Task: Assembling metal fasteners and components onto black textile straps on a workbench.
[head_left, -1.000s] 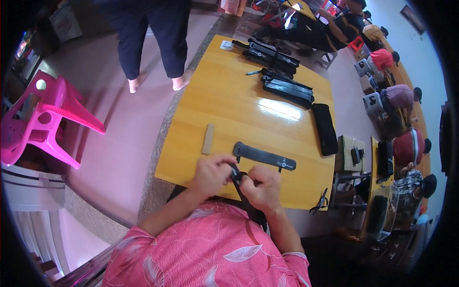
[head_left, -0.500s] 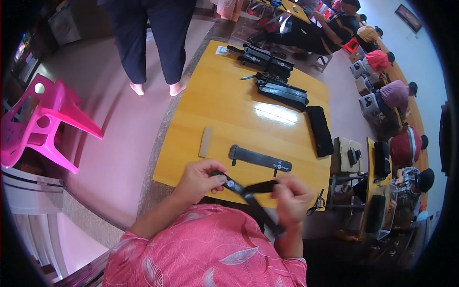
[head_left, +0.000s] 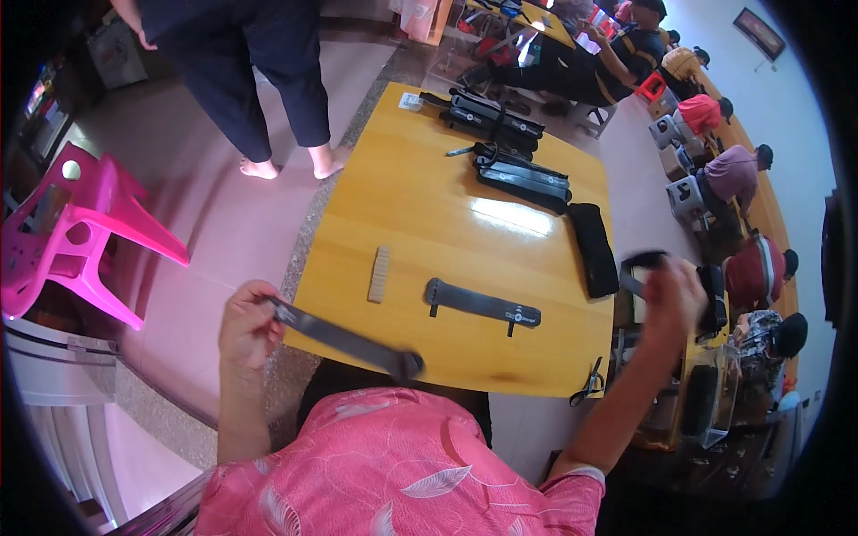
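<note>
Moving apart: our left hand (head_left: 250, 326), left of bench (head_left: 447, 237), pinches dark strap (head_left: 344, 339); our right hand (head_left: 677, 293), right of bench, grips blurred black band (head_left: 645, 260); we've now separated them.

The person's left hand's pinching one end of a dark strap (head_left: 344, 342). Right hand's out past the yellow table (head_left: 349, 214), holding some blurry black thing (head_left: 645, 260).

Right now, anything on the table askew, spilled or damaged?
Scissors: lying at the near right corner of the table, handles apparently poking past the edge, which looks precarious. No spill or obvious damage visible.
</note>
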Tool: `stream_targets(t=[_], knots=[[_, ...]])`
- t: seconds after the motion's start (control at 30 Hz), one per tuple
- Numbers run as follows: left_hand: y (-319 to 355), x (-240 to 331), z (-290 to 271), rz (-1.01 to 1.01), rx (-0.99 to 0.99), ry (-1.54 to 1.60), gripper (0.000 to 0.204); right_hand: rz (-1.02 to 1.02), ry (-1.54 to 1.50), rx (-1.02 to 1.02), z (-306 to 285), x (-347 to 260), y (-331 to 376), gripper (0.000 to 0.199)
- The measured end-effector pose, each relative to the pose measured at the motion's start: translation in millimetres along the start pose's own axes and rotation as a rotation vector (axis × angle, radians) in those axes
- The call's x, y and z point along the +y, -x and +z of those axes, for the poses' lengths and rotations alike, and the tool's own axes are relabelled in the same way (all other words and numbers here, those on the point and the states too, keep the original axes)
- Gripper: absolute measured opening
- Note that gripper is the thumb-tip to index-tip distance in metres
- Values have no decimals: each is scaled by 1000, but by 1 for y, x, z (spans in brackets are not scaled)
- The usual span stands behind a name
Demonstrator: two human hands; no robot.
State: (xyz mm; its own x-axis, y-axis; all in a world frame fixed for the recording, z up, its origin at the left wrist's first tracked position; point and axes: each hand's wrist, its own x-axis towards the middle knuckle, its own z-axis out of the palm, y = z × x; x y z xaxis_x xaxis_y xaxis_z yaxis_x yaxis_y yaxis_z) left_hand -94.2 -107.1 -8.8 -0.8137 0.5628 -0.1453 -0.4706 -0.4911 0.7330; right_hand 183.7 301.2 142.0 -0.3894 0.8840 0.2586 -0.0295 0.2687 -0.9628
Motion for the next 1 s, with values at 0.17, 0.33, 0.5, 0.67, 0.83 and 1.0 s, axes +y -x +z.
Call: stream_targets(t=[0.17, 0.33, 0.5, 0.67, 0.83, 1.0], knots=[[14, -31, 39, -167, -92, -92, 17, 96, -143, -272, 124, 25, -23, 16], [24, -54, 44, -305, -215, -186, 22, 247, -195, -258, 140, 122, -61, 14], [25, -64, 47, -361, -312, -258, 24, 321, -34, -51, 131, 193, -72, 16], [23, -68, 57, -363, -428, -310, 23, 265, 492, 0, 109, 222, -84, 17], [20, -71, 62, -317, -374, -384, 24, 14, 1061, 26, 109, 209, -75, 28], [14, -74, 79, -265, -301, -404, 22, -238, 759, -181, 115, 147, -20, 18]])
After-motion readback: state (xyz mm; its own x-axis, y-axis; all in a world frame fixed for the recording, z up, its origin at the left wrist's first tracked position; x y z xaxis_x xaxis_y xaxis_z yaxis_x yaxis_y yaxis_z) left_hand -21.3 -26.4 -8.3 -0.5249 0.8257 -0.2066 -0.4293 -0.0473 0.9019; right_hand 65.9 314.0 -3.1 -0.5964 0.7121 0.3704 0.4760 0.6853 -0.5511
